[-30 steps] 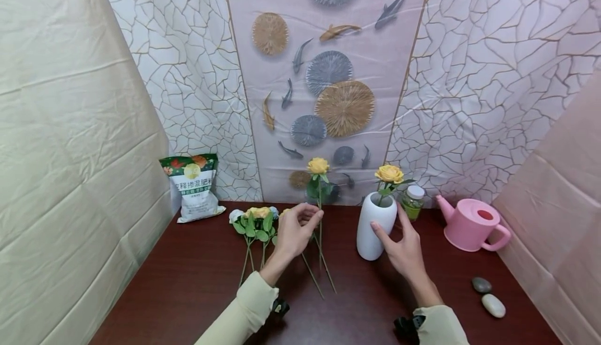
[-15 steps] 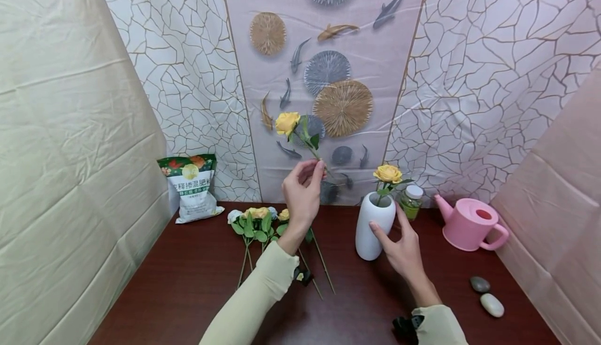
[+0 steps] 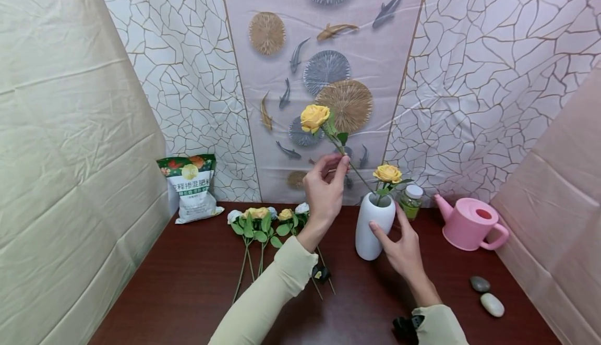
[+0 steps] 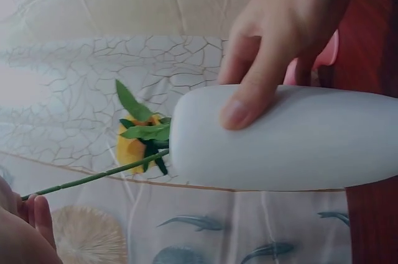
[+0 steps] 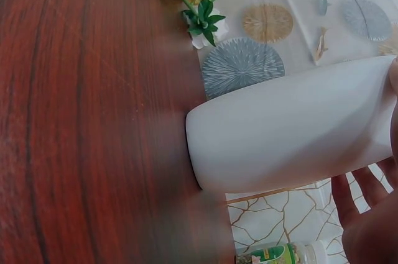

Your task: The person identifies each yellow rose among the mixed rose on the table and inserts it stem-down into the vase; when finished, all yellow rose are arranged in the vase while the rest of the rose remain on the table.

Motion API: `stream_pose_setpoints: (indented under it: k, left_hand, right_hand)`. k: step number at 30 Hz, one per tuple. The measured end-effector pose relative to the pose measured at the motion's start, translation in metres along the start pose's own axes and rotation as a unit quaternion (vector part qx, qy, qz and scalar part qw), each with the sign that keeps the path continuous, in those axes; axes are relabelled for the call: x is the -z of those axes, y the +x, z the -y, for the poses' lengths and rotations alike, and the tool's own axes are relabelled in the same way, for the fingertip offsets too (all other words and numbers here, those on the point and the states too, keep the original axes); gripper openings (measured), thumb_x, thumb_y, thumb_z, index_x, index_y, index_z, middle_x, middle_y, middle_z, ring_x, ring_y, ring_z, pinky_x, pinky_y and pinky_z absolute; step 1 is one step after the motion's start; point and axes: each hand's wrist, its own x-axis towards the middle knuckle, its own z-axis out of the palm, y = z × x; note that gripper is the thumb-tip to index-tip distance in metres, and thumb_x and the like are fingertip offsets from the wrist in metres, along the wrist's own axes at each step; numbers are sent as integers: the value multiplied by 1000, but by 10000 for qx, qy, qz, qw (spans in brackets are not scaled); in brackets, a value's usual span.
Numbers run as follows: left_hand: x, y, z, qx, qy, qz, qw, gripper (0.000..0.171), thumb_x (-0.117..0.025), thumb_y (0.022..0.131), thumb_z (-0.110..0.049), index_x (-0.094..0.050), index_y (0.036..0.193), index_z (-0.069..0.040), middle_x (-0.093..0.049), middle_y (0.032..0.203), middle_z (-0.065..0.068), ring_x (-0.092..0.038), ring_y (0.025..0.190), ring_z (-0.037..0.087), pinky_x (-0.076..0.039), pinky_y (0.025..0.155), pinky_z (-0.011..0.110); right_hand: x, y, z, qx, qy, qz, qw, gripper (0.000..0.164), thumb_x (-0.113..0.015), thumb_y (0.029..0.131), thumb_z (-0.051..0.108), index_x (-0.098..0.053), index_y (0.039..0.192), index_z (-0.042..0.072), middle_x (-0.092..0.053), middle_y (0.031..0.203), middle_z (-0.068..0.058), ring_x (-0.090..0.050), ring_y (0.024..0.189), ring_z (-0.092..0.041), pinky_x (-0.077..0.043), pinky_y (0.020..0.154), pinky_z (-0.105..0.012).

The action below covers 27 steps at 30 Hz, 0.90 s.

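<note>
My left hand (image 3: 325,188) pinches the green stem of a yellow rose (image 3: 315,118), held aslant with the bloom up and to the left. The stem's lower end reaches the mouth of a white vase (image 3: 369,233); in the left wrist view the stem (image 4: 93,178) meets the rim, its tip hidden. Another yellow rose (image 3: 387,173) stands in the vase. My right hand (image 3: 405,253) grips the vase from the right, thumb across its front. In the right wrist view the vase base (image 5: 202,146) stands upright on the table.
Several white, yellow and blue flowers (image 3: 257,225) lie on the dark red table (image 3: 188,293) at left. A fertilizer bag (image 3: 193,191) stands behind them. To the right are a lidded jar (image 3: 411,204), a pink watering can (image 3: 469,225), a grey stone (image 3: 480,284) and a white stone (image 3: 492,305).
My left hand has lifted the yellow rose, tilted it leftward, then carried it right until its stem end reached the vase mouth. My right hand has stayed on the vase.
</note>
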Motion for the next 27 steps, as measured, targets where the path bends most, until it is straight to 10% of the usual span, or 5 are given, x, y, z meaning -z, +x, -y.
stream_pose_setpoints:
  k: [18, 27]
  left_hand:
    - [-6, -33, 61, 102, 1496, 873, 9848, 14, -68, 97, -29, -74, 104, -18, -76, 94, -5, -70, 82, 1, -59, 74, 20]
    - [-9, -34, 69, 370, 1933, 1388, 9706, 12, -70, 96, -24, -75, 99, -14, -74, 86, -5, -67, 75, -3, -57, 68, 14]
  right_hand:
    - [-1, 1, 0, 91, 129, 11, 9999, 82, -81, 86, 30, -35, 154, 41, -58, 144, -4, -64, 117, -23, -43, 95, -9]
    - [7, -6, 40, 74, 195, 37, 9998, 77, -79, 88, 23, -40, 155, 16, -59, 141, -14, -64, 115, -30, -52, 96, -29]
